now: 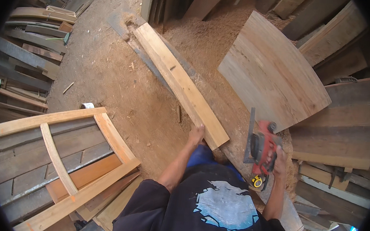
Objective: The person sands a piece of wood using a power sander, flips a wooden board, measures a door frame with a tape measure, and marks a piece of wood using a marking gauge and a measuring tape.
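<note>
A long pale wooden plank point(176, 84) lies slantwise on a narrow, worn bench board point(212, 96). My left hand point(197, 134) is closed on the left edge of the plank near its close end, thumb on top. On the bench to the right sits a red and black electric planer point(263, 143), slightly blurred. My right hand point(280, 161) has its fingers wrapped over the planer's grip. A dark metal square point(250, 136) stands beside the planer's left side. Just below it lies a yellow tape measure point(256, 180).
A wide wooden panel point(279, 71) leans at the right, with boards point(336, 123) stacked behind it. At the left stands a pale wooden frame point(118, 138) over other boards. Lumber point(29, 55) lines the far left. Sawdust and shavings cover the floor point(101, 74).
</note>
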Action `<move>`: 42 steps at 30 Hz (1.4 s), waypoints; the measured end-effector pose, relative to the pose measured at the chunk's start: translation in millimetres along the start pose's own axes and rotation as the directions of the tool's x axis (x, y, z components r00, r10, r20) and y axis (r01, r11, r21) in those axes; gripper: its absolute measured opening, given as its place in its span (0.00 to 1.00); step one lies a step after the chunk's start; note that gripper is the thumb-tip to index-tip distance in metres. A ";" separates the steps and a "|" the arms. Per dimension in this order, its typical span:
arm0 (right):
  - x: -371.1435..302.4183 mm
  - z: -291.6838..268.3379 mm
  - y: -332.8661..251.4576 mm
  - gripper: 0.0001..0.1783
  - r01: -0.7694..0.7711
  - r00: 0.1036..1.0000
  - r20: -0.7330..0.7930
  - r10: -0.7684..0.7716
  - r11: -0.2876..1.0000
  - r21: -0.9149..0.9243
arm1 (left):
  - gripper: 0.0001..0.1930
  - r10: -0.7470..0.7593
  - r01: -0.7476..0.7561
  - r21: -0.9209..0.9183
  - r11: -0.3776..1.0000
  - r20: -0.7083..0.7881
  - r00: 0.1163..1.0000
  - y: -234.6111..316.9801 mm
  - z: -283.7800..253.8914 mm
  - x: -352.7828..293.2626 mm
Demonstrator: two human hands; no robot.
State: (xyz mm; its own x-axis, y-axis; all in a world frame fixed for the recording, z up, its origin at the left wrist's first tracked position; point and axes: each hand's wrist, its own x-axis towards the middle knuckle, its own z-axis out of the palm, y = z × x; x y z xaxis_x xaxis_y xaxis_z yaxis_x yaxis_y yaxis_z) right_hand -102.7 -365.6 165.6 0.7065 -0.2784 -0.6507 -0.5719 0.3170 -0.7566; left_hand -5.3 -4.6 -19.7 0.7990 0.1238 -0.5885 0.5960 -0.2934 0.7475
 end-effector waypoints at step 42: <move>233.6 452.1 -90.7 0.26 0.360 0.659 0.752 -0.009 0.882 -0.305 | 0.28 0.472 -0.301 0.379 0.875 -0.534 0.701 -38.1 67.4 -27.6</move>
State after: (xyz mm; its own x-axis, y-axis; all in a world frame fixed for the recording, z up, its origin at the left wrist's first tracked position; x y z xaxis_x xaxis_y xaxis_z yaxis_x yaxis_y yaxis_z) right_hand 302.7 -49.4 111.6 0.7844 0.4953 -0.3732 -0.3771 -0.0968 -0.9211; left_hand -55.4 -60.7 -52.7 0.8844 0.4547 0.1054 0.2508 -0.6534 0.7143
